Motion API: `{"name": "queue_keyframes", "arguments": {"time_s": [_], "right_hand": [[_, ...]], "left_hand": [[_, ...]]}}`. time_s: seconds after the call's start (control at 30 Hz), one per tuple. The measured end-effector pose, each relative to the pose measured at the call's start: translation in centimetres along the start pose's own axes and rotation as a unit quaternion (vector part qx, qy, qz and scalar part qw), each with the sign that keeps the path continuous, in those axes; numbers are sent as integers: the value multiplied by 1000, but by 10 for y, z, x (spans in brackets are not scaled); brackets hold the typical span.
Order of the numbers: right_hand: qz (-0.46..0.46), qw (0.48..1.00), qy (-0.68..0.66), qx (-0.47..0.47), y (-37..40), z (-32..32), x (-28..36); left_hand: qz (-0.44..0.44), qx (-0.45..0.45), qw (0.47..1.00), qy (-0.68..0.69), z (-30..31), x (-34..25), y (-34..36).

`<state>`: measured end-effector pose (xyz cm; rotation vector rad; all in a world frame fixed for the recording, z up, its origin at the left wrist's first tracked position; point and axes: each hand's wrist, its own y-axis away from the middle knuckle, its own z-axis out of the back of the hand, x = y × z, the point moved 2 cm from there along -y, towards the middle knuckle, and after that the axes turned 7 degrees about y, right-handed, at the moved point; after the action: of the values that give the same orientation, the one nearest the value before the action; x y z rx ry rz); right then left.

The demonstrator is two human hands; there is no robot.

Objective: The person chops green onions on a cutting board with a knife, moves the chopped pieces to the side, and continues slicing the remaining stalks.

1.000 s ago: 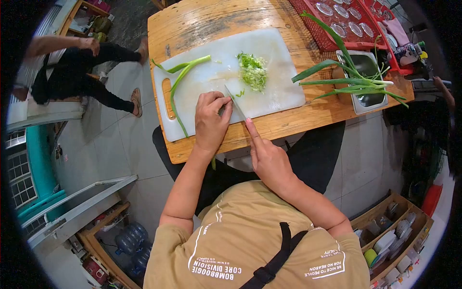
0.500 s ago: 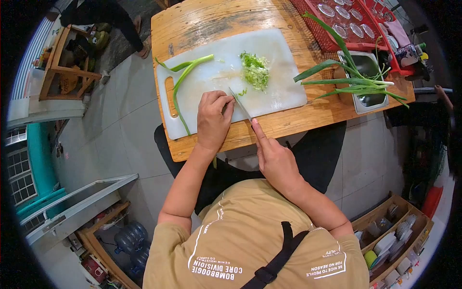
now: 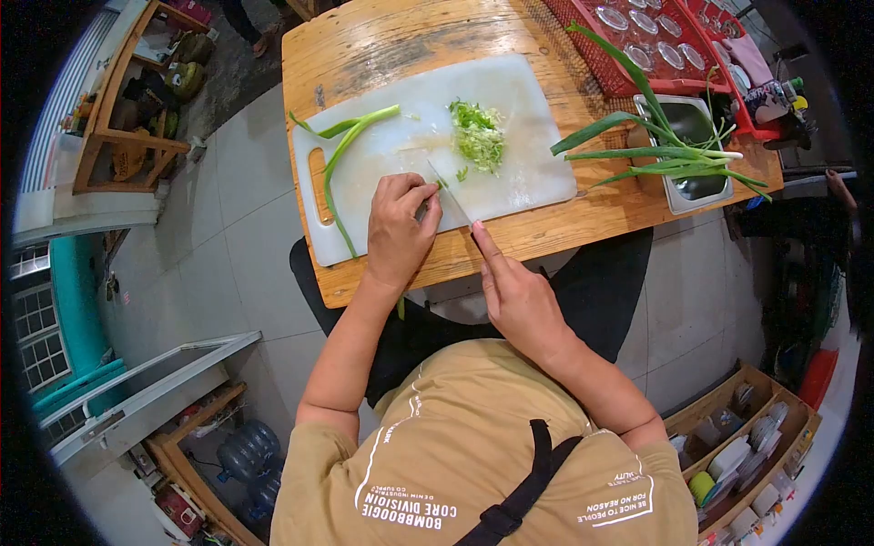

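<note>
A white cutting board (image 3: 533,100) lies on the wooden table in front of me. My left hand (image 3: 401,223) is closed over its near edge, fingers curled round a spring onion whose green end (image 3: 442,185) peeks out at the fingertips. My right hand (image 3: 521,300) grips a knife (image 3: 453,196), index finger stretched along it. The blade lies right beside my left fingertips, pointing up and left. Beyond it sits a heap of chopped spring onion (image 3: 478,141), with a few bits near the blade. A bent green stalk (image 3: 337,159) rests at the board's left side.
Whole spring onions (image 3: 669,153) lie across a metal container (image 3: 715,193) at the table's right. Behind it stands a red crate (image 3: 596,77) holding glasses. The wooden table (image 3: 364,45) ends close to my body. Another person's legs (image 3: 241,20) show at upper left.
The knife blade has shifted slightly up and left against my left fingertips. A green bit now shows there. The other person at upper left has moved mostly out of view.
</note>
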<state>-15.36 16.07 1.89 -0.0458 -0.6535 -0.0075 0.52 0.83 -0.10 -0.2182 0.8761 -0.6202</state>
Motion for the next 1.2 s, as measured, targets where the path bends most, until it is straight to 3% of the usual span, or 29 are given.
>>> {"name": "queue_keyframes", "arguments": {"time_s": [0.3, 0.57, 1.2], "right_hand": [[-43, 997, -27, 50, -2, -6, 5], [-27, 996, 69, 52, 3, -14, 5], [-16, 988, 145, 55, -8, -12, 6]], "left_hand": [[11, 1, 1000, -1, -1, -1, 0], [4, 1, 1000, 2, -1, 0, 0], [-28, 27, 999, -31, 5, -5, 3]]}}
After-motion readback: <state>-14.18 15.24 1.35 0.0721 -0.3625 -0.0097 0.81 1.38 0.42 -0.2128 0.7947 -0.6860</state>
